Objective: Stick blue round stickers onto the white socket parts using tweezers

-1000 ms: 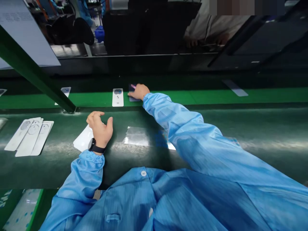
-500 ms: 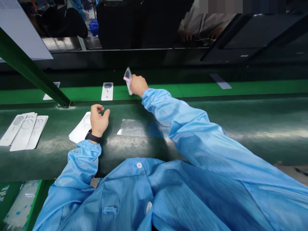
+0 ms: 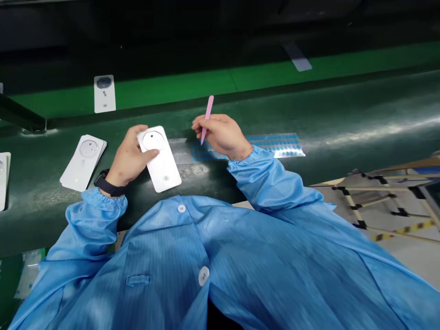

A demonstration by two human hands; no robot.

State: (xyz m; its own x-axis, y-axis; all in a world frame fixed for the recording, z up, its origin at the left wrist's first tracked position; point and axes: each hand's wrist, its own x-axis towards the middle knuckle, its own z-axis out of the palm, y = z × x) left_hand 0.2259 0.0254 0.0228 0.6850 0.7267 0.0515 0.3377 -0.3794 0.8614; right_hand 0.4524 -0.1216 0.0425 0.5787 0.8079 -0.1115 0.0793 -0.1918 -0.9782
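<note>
My left hand (image 3: 129, 156) is shut around the lower left side of a white plastic panel (image 3: 163, 165) with a round recess near its top, its thumb lying across the face. My right hand (image 3: 223, 135) pinches a slim pink pointed tool (image 3: 207, 120), tip downward, just right of the panel. Beneath that hand lies a sheet of small blue round stickers (image 3: 275, 145). Further left, a stack of similar white panels (image 3: 84, 162) rests on the dark green bench (image 3: 240, 110).
A green conveyor belt (image 3: 154, 89) runs behind the bench, carrying a white part with a dark round disc (image 3: 104, 94) and a pale strip (image 3: 297, 57). Another white piece (image 3: 2, 181) sits at the left edge. A folded frame with striped tape (image 3: 378, 206) stands on the floor at right.
My right hand has come back from the belt with the pink tool. My left hand has lifted the white panel from the bench. The view has tilted downward.
</note>
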